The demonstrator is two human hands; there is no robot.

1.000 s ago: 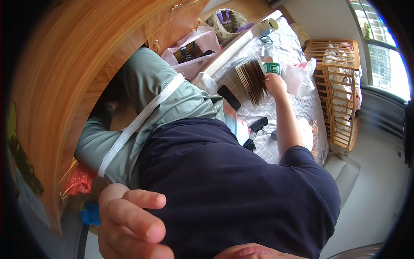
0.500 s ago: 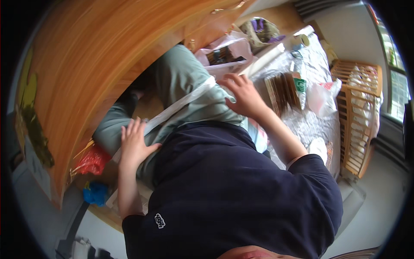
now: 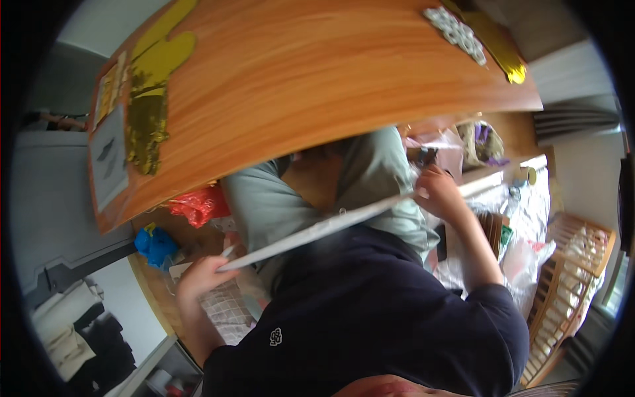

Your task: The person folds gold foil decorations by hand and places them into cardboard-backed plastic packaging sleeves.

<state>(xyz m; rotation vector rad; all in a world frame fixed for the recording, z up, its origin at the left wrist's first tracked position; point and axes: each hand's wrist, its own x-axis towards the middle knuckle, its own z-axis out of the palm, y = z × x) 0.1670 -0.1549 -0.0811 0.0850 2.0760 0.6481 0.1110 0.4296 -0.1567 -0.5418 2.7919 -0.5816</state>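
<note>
A long, narrow white strip [image 3: 324, 228], looking like folded thin plastic or film, stretches at a slant above my lap. My left hand [image 3: 200, 275] is closed on its near left end, beside my left thigh. Over my right knee, my right hand [image 3: 439, 190] is closed around the other end, which lies farther away and to the right. The strip looks fairly taut and is slightly blurred. My fingertips are partly hidden. Below it are my grey-green trouser legs [image 3: 370, 175].
Ahead stands a wooden table [image 3: 297, 86] bearing gold foil pieces [image 3: 149, 99] at left and a silver chain-like bundle [image 3: 456, 34] at right. Red [image 3: 198, 205] and blue bags [image 3: 156, 246] lie left. On my right are stacked brown cardboard [image 3: 489, 231], silver sheeting [image 3: 532, 205] and a wooden rack [image 3: 569, 278].
My hands were spread open at the strip on my lap; now they grip its ends and hold it up, farther apart. The view has shifted, showing more of the table.
</note>
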